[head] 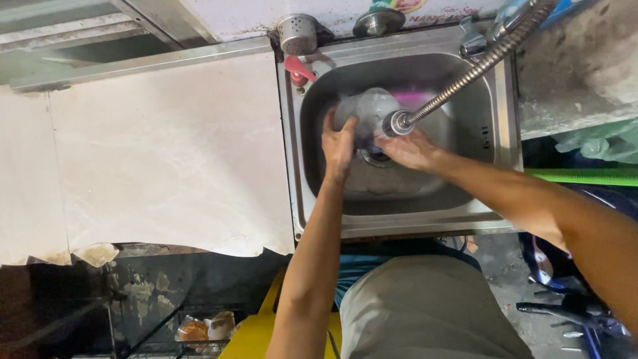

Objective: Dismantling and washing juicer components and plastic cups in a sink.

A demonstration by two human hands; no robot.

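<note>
My left hand (339,145) grips the side of a clear glass or plastic vessel (369,108) held inside the steel sink (399,203). My right hand (413,149) is on the other side of that vessel, just below the head of a flexible metal spray hose (458,83) that points at it. Whether water is running is hard to tell. Both forearms reach over the sink's front edge.
A pale countertop (166,153) stretches left of the sink. A perforated steel cup (297,33), a red-topped dispenser (298,70) and the tap base (473,44) stand along the sink's back rim. A yellow object (256,336) and dark floor clutter lie below.
</note>
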